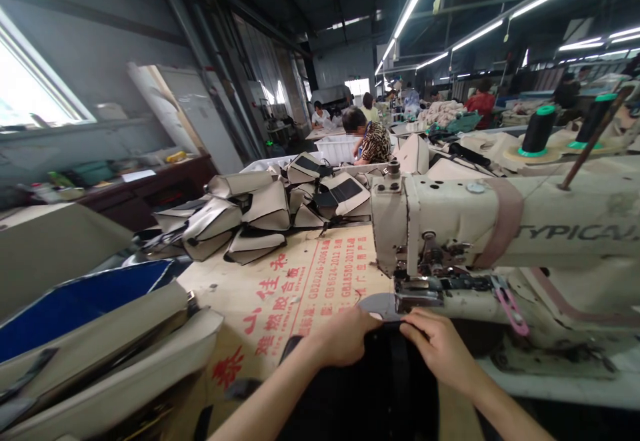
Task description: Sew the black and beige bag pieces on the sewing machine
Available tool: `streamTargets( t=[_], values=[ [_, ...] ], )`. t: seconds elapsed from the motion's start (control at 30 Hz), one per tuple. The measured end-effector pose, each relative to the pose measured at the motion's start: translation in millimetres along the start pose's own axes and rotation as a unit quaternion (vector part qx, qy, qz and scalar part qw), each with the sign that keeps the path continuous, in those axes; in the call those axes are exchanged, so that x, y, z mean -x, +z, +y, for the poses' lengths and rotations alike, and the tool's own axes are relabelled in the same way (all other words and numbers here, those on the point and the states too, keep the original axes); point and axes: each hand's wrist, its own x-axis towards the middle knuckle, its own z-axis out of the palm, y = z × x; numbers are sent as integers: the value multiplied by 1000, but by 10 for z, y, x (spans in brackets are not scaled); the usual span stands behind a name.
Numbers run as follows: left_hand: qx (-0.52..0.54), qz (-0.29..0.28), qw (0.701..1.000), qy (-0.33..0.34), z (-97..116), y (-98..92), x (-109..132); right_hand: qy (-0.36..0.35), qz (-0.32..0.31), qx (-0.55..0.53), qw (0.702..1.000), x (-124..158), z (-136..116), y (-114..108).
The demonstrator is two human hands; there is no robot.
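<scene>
My left hand and my right hand both rest on a black fabric piece lying on the table in front of me. Each hand has its fingers curled and pressing the top edge of the fabric, just below the presser foot of a cream sewing machine. The left hand sits left of the needle area, the right hand right under it. A black strap runs down the middle of the fabric between my hands.
A printed cardboard sheet covers the table. Several beige and black bag pieces are piled behind it. More beige and blue pieces lie at the left. Thread cones stand at the right. Other people work at the back.
</scene>
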Motion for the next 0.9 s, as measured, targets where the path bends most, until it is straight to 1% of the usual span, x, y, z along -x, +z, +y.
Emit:
streamTargets(
  t=[0.07, 0.1, 0.13, 0.2, 0.3, 0.37, 0.47, 0.53, 0.57, 0.6, 0.67, 0.73, 0.8, 0.87, 0.9],
  values=[
    [-24, -70, 997, -8, -70, -185, -72, 11, 10, -6, 1000, -41, 11, -14],
    [-17, -93, 996, -9, -114, -261, -90, 19, 20, -8, 1000, -54, 24, -21],
    [3, -103, 995, -6, -159, -316, -95, 28, 29, -11, 999, -60, 41, -24],
    [61, -98, 993, 11, -247, -343, -75, 44, 41, -17, 998, -48, 76, -19],
    [152, -48, 986, 38, -328, -215, -30, 60, 35, -37, 997, 2, 100, 6],
    [174, -19, 983, 51, -335, -87, -23, 68, 27, -57, 996, 29, 92, 12],
    [131, 1, 990, 51, -293, 48, -68, 70, 31, -48, 996, 34, 61, -6],
    [69, 3, 997, 44, -249, 55, -135, 60, 32, -24, 997, 18, 41, -26],
    [29, -9, 999, 40, -227, 29, -178, 54, 29, -15, 998, 8, 35, -36],
    [-12, -32, 999, 38, -208, -15, -223, 50, 23, -8, 998, -2, 33, -43],
    [-80, -94, 992, 42, -190, -141, -305, 51, 11, -1, 999, -16, 40, -54],
    [-103, -137, 984, 56, -208, -271, -350, 59, 9, -7, 998, -20, 60, -60],
    [-73, -151, 983, 71, -269, -351, -338, 73, 9, -31, 997, -19, 84, -69],
    [-3, -152, 986, 66, -359, -355, -286, 88, 5, -57, 994, -15, 100, -77],
    [42, -141, 988, 57, -408, -335, -259, 96, 2, -69, 993, -14, 101, -76]
  ],
)
